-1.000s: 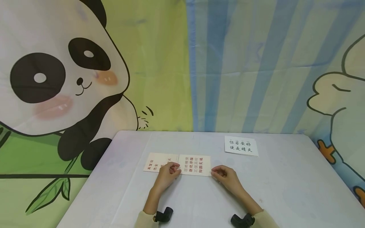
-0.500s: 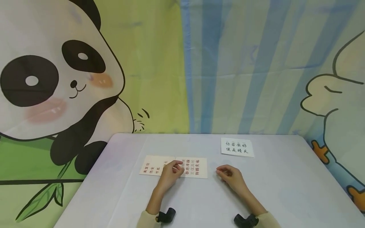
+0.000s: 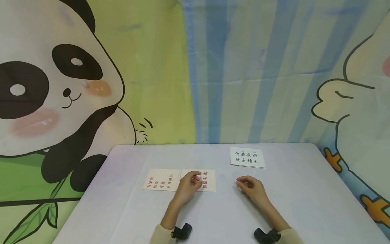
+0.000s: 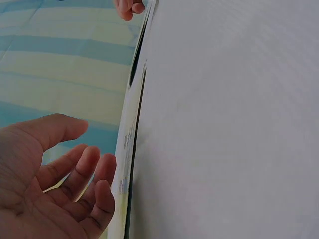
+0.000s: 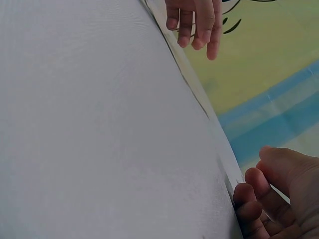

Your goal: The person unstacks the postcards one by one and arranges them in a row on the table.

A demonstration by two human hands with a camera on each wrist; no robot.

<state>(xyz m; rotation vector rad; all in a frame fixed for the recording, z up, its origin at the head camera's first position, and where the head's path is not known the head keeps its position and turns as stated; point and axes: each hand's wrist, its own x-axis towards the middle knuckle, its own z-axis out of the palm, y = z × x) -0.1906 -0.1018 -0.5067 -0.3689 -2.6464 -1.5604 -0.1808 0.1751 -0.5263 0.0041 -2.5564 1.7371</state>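
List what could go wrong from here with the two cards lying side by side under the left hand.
1. The left hand rests on the right card, whose edge meets the left card; a nudge could make them overlap or open a gap.
2. The right hand is off the cards, so nothing steadies the right card's far edge.
3. The hand hides part of the red print.

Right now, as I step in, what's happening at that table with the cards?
A person sits at a pale grey table with three printed cards on it. Their left hand rests with curled fingers on the cream card with red characters, which lies edge to edge with a second cream card with red characters to its left. Their right hand rests on the table to the right, loosely curled, holding nothing. A white card with dark characters lies apart, farther back.
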